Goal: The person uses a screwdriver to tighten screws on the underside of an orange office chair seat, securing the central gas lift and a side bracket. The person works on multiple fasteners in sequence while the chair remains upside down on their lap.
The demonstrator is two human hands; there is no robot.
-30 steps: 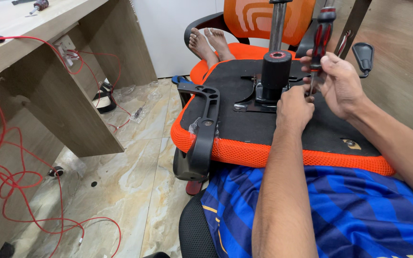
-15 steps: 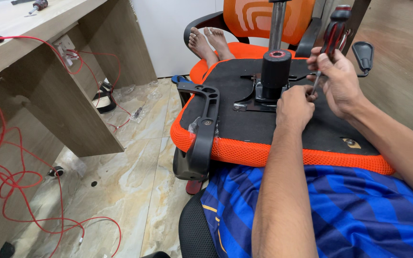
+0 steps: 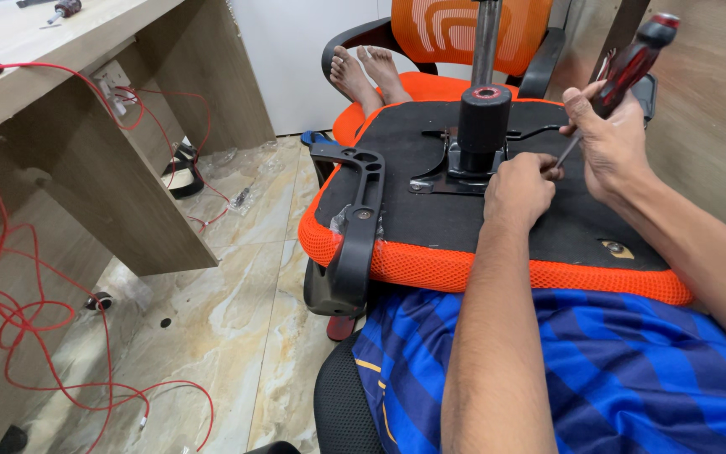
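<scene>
I see an upturned office-chair seat (image 3: 430, 210), black underside facing up with an orange mesh edge, resting across my lap. At its centre sits the metal mounting plate (image 3: 451, 176), with the black gas-lift cylinder (image 3: 483, 122) standing upright on it.

My right hand (image 3: 611, 139) is clenched around the red-and-black handle of a screwdriver (image 3: 628, 67). The tool tilts, handle up and to the right, with its shaft running down-left towards the plate.

My left hand (image 3: 518, 189) lies just beside the cylinder's right side, resting on the seat underside. Its fingers are curled at the screwdriver tip; I cannot tell whether they pinch anything.

A black armrest (image 3: 359, 227) is fixed along the seat's left edge. Beyond the seat, a person's bare feet (image 3: 367, 71) rest on an orange chair (image 3: 464, 34). Red cables (image 3: 35, 311) trail over the tiled floor beside a wooden desk (image 3: 86, 143).
</scene>
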